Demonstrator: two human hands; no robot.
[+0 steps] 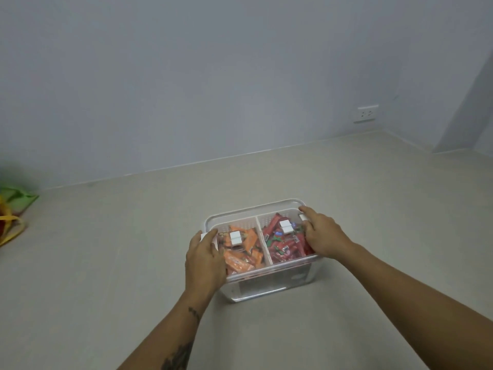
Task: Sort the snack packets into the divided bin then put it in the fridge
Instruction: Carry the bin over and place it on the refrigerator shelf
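Note:
A clear plastic divided bin with a transparent lid stands on the pale floor in front of me. Its left compartment holds several orange snack packets; its right compartment holds several red snack packets. Two white clips sit on top of the lid. My left hand grips the bin's left end near a white latch. My right hand grips the right end, fingers over the rim by the other white latch. No fridge is in view.
A green and yellow fabric bag lies at the far left edge. The blue-grey wall runs behind, with a white power socket low at the right. A corner of the room sits at the far right.

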